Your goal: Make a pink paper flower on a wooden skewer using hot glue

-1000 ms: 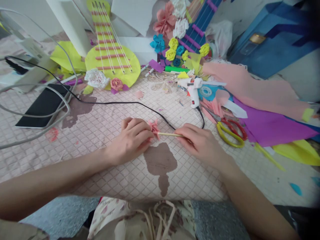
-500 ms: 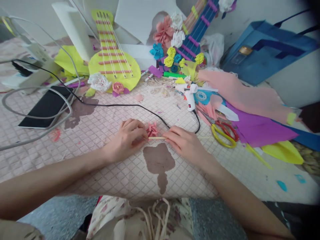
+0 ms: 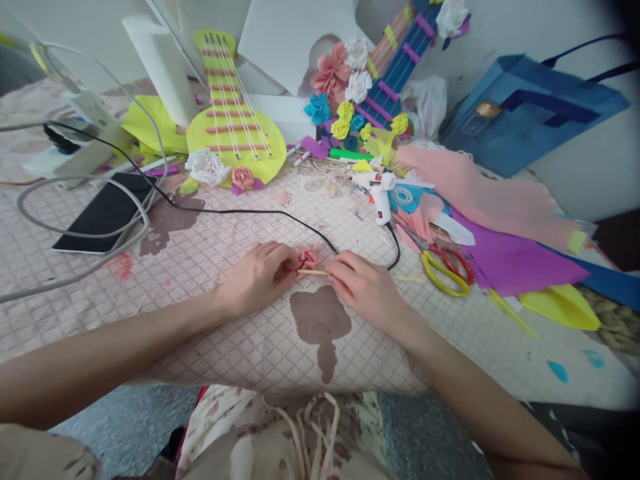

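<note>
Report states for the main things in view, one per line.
Stick: held, roughly level
Right hand: closed on the stick
Left hand: curled at stick's end, grip unclear
Pink flower: petals splayed
Glue gun: lying down, cord attached
Scissors: lying down, blade opening unclear
Yellow guitar: strung, leaning back
Blue bag: standing

A pale wall (image 3: 505, 30) stands behind the table (image 3: 240, 353).

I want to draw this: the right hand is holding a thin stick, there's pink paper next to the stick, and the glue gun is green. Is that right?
Almost! The glue gun is white, not green, as the head view shows. The right hand is holding a thin stick, with pink paper next to it.
</note>
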`<control>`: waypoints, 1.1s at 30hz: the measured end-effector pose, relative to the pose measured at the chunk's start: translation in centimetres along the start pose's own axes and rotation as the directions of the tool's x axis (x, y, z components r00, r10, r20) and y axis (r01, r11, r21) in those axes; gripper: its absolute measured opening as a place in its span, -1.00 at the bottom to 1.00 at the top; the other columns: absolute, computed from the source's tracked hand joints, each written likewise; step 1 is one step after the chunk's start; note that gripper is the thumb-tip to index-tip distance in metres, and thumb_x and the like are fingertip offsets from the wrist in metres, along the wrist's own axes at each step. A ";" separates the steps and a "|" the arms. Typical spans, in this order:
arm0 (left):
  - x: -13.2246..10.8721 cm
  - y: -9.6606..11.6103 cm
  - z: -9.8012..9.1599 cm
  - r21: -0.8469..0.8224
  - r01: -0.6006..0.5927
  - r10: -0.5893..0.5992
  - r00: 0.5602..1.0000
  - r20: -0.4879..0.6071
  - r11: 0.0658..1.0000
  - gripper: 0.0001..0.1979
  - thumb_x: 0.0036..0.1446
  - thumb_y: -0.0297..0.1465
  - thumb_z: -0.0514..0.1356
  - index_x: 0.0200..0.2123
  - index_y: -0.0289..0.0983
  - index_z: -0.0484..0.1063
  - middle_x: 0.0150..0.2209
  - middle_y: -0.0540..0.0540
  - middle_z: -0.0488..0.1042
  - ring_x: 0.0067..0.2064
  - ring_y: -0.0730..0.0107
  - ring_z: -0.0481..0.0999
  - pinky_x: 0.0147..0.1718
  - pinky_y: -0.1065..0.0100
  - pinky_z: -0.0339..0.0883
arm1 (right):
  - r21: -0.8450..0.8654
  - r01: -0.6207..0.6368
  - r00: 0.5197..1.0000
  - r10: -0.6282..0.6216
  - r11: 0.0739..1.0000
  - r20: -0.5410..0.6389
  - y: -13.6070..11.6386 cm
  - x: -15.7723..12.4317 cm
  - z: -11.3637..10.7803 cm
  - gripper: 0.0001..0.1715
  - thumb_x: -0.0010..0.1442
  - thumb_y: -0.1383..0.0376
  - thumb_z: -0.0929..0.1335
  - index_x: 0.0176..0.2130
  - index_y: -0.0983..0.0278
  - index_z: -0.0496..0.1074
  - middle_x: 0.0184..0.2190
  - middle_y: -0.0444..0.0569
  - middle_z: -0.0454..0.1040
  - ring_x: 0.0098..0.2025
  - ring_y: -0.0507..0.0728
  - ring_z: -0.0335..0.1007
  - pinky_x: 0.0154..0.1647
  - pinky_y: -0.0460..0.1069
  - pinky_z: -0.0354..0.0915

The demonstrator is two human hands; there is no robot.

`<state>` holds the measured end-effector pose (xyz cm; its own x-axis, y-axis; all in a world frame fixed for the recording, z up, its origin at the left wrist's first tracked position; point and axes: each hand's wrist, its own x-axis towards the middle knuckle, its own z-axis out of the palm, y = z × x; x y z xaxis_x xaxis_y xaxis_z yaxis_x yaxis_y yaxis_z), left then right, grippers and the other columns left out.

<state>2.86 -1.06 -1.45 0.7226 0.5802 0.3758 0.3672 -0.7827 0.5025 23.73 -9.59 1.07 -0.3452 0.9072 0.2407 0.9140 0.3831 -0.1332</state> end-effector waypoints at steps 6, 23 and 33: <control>0.0 0.1 0.1 -0.046 0.018 -0.018 1.000 -0.001 0.999 -0.95 0.10 -0.53 0.12 -0.35 -0.29 0.32 -0.40 -0.01 0.41 -0.32 0.43 0.40 -0.28 0.38 0.29 | -0.054 -0.006 1.000 0.005 0.999 -0.014 -0.2 0.1 0.1 -0.77 0.28 0.36 0.20 -0.20 0.28 0.43 -0.28 -0.04 0.42 -0.32 0.03 0.36 -0.44 -0.08 0.19; 0.1 0.5 -0.1 -0.171 0.091 -0.090 0.996 0.016 0.981 -0.97 0.11 -0.45 0.19 -0.35 -0.30 0.42 -0.38 -0.02 0.47 -0.33 0.45 0.43 -0.32 0.42 0.31 | -0.087 0.170 0.968 -0.183 0.982 -0.174 -1.1 0.5 1.5 -0.77 0.29 0.36 0.20 -0.29 0.25 0.42 -0.39 -0.11 0.40 -0.40 -0.01 0.32 -0.42 -0.07 0.16; 0.1 0.4 -0.1 -0.172 0.085 -0.084 0.996 0.015 0.981 -0.87 0.10 -0.35 0.22 -0.34 -0.31 0.42 -0.43 -0.03 0.45 -0.42 0.47 0.40 -0.42 0.43 0.28 | -0.183 0.147 0.973 -0.176 0.972 -0.151 -1.8 1.5 2.8 -0.76 0.28 0.35 0.18 -0.34 0.26 0.39 -0.37 -0.08 0.39 -0.41 0.01 0.27 -0.46 -0.05 0.11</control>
<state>3.05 -1.27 -1.09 0.6980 0.6403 0.3206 0.3213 -0.6801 0.6589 21.01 -8.41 -0.99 -0.4640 0.7889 0.4028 0.8768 0.4739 0.0819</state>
